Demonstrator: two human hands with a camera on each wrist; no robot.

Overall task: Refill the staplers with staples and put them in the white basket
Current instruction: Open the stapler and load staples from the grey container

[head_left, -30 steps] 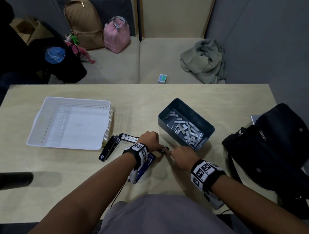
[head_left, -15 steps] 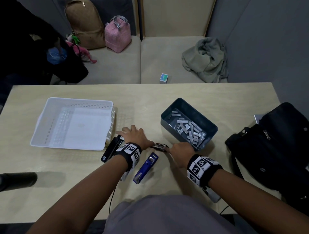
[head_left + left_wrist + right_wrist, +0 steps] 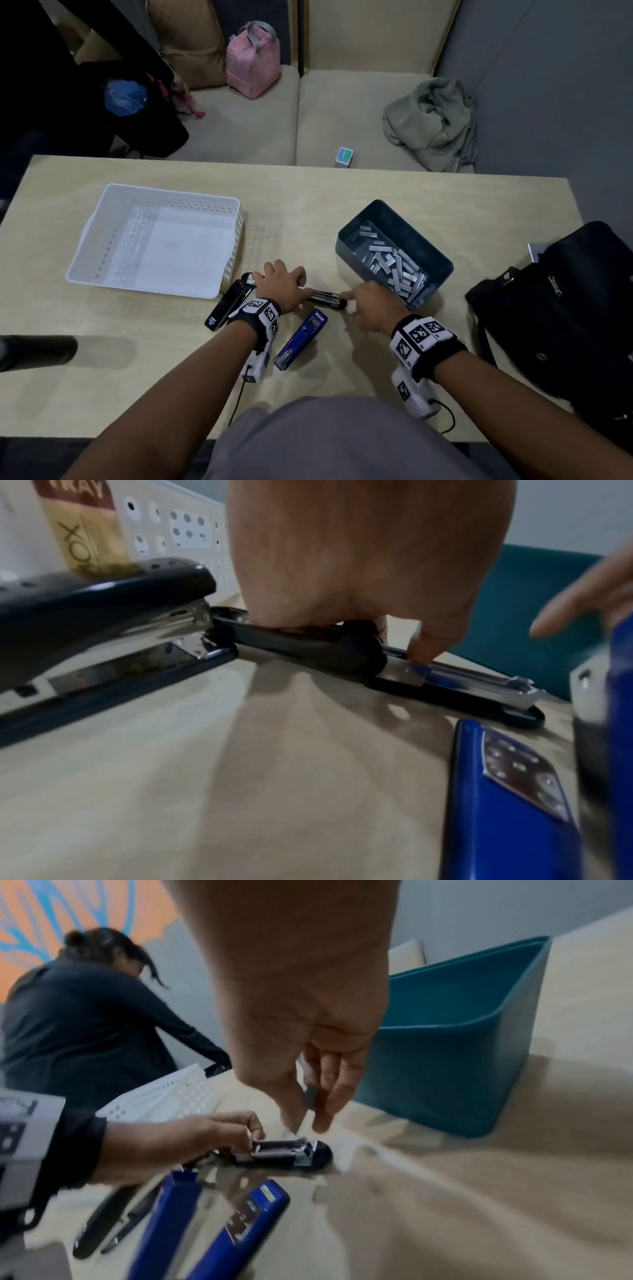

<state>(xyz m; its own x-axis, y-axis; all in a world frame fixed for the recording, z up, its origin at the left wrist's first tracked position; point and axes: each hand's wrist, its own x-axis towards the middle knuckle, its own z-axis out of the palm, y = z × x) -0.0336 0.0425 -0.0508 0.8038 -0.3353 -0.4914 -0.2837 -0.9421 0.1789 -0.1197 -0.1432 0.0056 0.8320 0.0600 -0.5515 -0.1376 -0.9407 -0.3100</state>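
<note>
Loading the opened stapler (image 3: 323,297) near the table's front edge.
Left hand (image 3: 282,286) pins it; right hand (image 3: 301,1096) pinches a staple strip: seat it square in the channel.

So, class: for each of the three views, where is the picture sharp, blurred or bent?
Head view: dim but fairly sharp, the table edge bowed by the wide lens. Left wrist view: the black stapler and blue stapler stretched and soft. Right wrist view: the right hand smeared, the teal bin soft.
</note>
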